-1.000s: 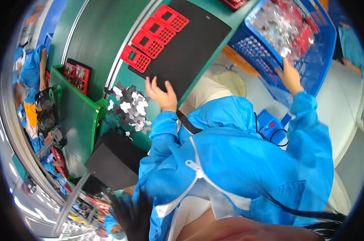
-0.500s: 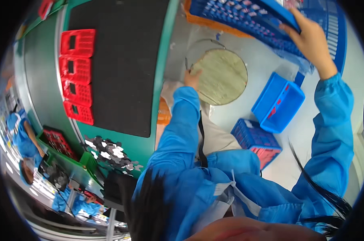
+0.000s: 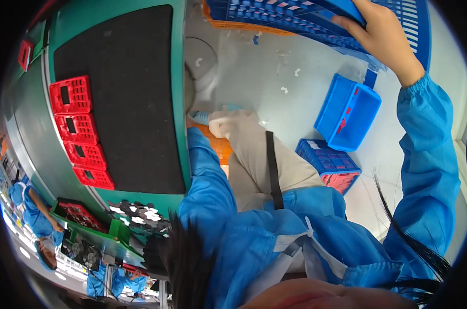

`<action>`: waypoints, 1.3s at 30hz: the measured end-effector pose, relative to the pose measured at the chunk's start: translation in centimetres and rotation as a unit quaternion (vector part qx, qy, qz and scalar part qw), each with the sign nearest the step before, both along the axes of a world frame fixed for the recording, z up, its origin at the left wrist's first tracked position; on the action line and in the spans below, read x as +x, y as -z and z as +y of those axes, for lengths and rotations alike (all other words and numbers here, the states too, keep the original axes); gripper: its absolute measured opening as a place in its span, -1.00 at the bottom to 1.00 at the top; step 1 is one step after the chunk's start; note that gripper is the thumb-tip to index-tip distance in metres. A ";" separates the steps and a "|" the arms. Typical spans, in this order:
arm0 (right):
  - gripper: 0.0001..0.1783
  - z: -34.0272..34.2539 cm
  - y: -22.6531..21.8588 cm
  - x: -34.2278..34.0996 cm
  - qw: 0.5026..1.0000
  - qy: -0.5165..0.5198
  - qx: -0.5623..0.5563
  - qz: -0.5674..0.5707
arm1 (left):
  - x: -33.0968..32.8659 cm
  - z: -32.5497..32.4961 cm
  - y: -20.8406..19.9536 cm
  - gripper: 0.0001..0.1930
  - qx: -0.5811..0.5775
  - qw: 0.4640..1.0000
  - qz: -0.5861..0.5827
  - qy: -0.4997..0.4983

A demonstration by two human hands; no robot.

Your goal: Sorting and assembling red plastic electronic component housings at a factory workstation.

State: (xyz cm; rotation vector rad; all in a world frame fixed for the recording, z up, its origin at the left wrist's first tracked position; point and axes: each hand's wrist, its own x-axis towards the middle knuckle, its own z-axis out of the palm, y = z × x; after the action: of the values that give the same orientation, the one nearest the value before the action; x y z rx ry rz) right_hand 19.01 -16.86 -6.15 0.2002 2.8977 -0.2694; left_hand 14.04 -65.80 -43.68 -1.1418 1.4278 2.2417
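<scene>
My right hand (image 3: 385, 38) is closed round the upper rim of a big blue plastic crate (image 3: 280, 15), which leans at the far right side with slotted walls. My left arm (image 3: 205, 165) reaches down beside the green-edged workbench (image 3: 178, 103); its hand is hidden beneath the bench edge. Just a sliver of a round, pale green disc (image 3: 189, 92) shows past that edge, near my left sleeve. Whether the left hand touches the disc cannot be seen.
On the bench lie a black mat (image 3: 125, 108), several red baskets (image 3: 71, 95) and a pile of dark and white pieces (image 3: 141, 213). A blue bin (image 3: 341, 118) and a blue folding crate (image 3: 326, 157) stand right of my legs. An orange crate (image 3: 249, 24) lies beneath the big one. Co-workers (image 3: 32, 203) are at far left.
The round pale green disc has gone left, mostly out of sight under the bench, and my left hand has gone with it. My right hand keeps hold of the blue crate. The view has shifted.
</scene>
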 end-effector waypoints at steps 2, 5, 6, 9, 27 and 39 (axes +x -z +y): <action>-0.69 0.2 0.4 0.5 0.999 -0.006 0.001 0.032 | 0.7 -1.3 2.8 -0.51 0.058 0.994 -0.019 -0.090; -0.70 0.2 1.0 0.1 0.997 -0.047 -0.001 0.061 | 1.4 -0.3 5.0 -0.56 0.116 0.983 -0.054 -0.131; -0.70 -0.3 0.8 -0.6 0.999 -0.032 0.010 0.008 | 1.5 -1.1 5.1 -0.58 0.115 0.987 -0.069 -0.094; -0.68 1.6 2.8 1.6 0.993 -0.026 0.043 0.108 | 0.2 7.2 1.4 -0.53 0.070 0.991 -0.118 -0.004; -0.74 5.7 1.4 3.8 0.961 -0.096 -0.246 0.079 | 30.5 20.0 -24.7 -0.60 -0.252 0.862 -0.178 0.401; -0.59 7.1 4.0 3.1 0.970 -0.159 -0.181 0.045 | 65.2 34.4 -32.1 -0.50 -0.096 0.919 -0.290 -0.249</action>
State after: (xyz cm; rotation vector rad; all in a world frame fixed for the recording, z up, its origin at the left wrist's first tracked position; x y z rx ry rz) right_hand 22.08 -9.81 -10.17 -0.3418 2.8426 -0.7515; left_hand 79.25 -31.44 -11.55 -2.2141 1.2045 1.7833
